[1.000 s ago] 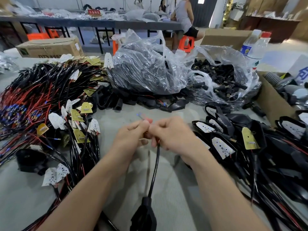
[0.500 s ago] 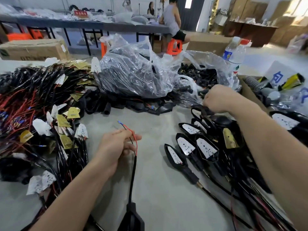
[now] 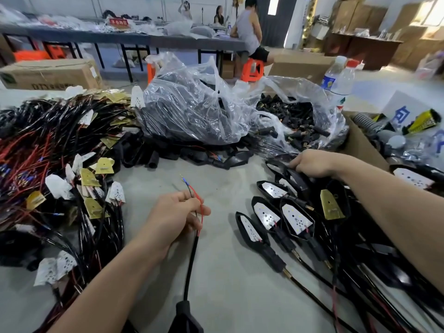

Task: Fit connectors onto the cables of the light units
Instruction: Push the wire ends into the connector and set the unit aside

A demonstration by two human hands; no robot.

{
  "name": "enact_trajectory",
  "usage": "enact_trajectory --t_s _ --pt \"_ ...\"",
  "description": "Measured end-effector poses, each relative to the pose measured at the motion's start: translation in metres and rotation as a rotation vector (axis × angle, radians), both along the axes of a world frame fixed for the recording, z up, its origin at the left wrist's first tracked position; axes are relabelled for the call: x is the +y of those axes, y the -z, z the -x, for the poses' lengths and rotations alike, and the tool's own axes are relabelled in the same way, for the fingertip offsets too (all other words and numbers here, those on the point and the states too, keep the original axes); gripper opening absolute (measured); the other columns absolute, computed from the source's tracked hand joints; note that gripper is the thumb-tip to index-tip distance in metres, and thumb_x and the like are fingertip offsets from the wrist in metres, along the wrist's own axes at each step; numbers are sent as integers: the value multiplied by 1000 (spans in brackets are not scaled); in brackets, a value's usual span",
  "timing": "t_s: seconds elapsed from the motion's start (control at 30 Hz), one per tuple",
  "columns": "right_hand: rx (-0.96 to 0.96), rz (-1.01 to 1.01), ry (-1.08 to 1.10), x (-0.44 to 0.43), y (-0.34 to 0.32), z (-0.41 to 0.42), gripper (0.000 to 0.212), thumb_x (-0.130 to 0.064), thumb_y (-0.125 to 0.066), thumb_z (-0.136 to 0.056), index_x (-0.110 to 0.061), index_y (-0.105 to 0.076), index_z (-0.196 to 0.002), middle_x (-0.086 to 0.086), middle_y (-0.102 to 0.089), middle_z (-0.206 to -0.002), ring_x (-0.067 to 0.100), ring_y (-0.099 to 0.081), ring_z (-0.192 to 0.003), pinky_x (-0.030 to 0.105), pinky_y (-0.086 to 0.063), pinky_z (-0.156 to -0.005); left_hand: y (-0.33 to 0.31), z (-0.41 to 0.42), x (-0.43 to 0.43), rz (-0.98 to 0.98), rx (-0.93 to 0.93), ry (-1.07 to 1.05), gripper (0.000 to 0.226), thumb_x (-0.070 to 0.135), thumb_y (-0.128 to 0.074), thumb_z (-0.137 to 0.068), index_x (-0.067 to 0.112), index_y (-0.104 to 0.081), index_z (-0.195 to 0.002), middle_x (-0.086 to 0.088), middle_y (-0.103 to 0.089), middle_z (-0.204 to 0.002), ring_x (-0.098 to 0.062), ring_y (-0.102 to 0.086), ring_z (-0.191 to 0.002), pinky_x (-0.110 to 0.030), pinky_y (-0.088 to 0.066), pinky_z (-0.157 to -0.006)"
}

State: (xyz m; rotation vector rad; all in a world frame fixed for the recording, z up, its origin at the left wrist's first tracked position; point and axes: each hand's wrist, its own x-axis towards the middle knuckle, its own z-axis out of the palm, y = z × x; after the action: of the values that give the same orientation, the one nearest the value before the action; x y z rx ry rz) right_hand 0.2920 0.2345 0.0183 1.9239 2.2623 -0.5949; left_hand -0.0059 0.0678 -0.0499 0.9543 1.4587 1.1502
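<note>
- My left hand (image 3: 176, 216) pinches the thin black cable (image 3: 192, 258), wire ends (image 3: 186, 182) raised for fitting.
- My right hand (image 3: 310, 163) seeks the clear plastic connector bag (image 3: 322, 104); fingers' (image 3: 294, 162) grip: cannot tell.

Just 1 camera, head-worn and wide-angle. It looks forward and down over the counter (image 3: 228, 280) from the near edge, sitting close above the left hand (image 3: 173, 212) and right hand (image 3: 310, 163), room (image 3: 296, 32) visible past the far edge.

Bare table (image 3: 228, 188) strip mid; wire heap (image 3: 48, 164) left, light units (image 3: 288, 219) right, bags (image 3: 192, 111) behind.
</note>
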Motion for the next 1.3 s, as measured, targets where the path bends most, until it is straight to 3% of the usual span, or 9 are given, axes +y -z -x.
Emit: enact_trajectory --t_s 0.17,0.37,0.47,0.53,0.63,0.73,0.83,1.1,1.3 --pt "24 1 -136 2 -4 27 47 5 -46 -95 -18 -71 -127 -2 -68 -121 20 -62 -113 28 -45 -102 0 3 -2 -10 28 30 12 4 -55 -99 6 -66 -93 -10 -78 -82 -14 -59 -45 -17 -40 -42" --pt "-327 67 -167 8 -11 41 32 3 -39 -94 7 -66 -111 20 -64 -118 33 -61 -101 40 -52 -92 -1 3 -3 -10 14 41 14 4 -55 -99 7 -65 -90 -11 -77 -81 -15 -58 -46 -18 -40 -43" --pt "-363 107 -159 5 -18 47 42 3 -40 -89 5 -65 -123 22 -65 -126 32 -63 -98 36 -51 -78 -3 2 -4 -8 13 32 16 3 -54 -99 8 -65 -88 -12 -77 -81 -15 -58 -45 -18 -40 -42" --pt "-325 92 -163 5 -18 51 47 4 -41 -88 0 -66 -128 16 -66 -130 27 -62 -103 30 -50 -89 -3 2 -4 -6 17 33 16 2 -54 -99 7 -65 -88 -13 -77 -82 -15 -58 -45 -18 -40 -42" --pt "-288 -73 -295 -1 -15 60 39 4 -51 -81 -12 -77 -105 5 -75 -101 27 -66 -95 28 -54 -83 -3 2 -3 -12 24 45 15 2 -54 -98 6 -65 -89 -14 -76 -83 -17 -58 -46 -19 -40 -42" --pt "-39 -387 -312 -11 -12 81 26 2 -65 -74 -23 -69 -69 -8 -67 -71 21 -65 -75 25 -46 -69 -2 2 -2 -10 20 41 15 1 -54 -98 5 -65 -88 -12 -76 -79 -17 -57 -45 -20 -39 -42" --pt "288 -531 -204 -33 -16 111 30 -1 -72 -75 -27 -58 -66 -11 -63 -71 17 -61 -74 26 -41 -64 1 3 -2 -22 33 33 14 0 -55 -95 6 -66 -89 -11 -74 -75 -16 -52 -41 -21 -38 -41" --pt "1634 150 324 -104 22 165 33 23 -54 -86 -8 -54 -96 12 -45 -92 29 -57 -82 39 -65 -71 9 7 -9 -136 740 -93 19 38 -66 -87 56 -67 -82 23 -69 -65 -2 -63 -63 -28 -48 -60" --pt "1790 159 507 -127 50 172 32 17 -55 -90 -13 -56 -99 9 -56 -85 18 -60 -63 29 -50 -62 9 12 -11 -307 720 -275 17 29 -78 -85 34 -80 -102 11 -72 -74 -9 -60 -67 -28 -48 -68"
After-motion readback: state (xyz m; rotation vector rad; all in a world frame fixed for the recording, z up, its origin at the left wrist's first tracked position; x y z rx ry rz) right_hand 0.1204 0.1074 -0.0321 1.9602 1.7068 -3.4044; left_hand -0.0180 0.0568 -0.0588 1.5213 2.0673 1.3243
